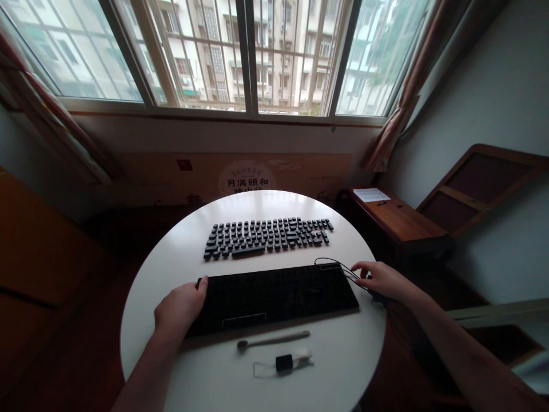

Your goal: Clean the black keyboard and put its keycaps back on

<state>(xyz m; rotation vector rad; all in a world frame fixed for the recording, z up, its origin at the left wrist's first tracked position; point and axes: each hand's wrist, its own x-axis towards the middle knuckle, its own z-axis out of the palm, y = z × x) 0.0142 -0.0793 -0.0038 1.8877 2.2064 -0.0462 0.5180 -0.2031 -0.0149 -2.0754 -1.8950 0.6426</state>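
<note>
A black keyboard base [274,294] without keycaps lies across the near half of a round white table [171,269]. My left hand [182,306] grips its left end, fingers curled over the edge. My right hand [380,278] is at its right end, fingertips touching the far right corner beside the black cable [338,266]. Behind the base, several black keycaps [268,236] are laid out in rows in keyboard order. In front of the base lie a thin brush [274,341] and a wire keycap puller [283,363] with a black and white handle.
A low wooden side table [398,220] with a sheet of paper [371,194] stands to the right. A wooden frame [484,186] leans on the right wall. A cardboard panel [249,174] runs under the window. Wooden furniture [38,252] sits at left.
</note>
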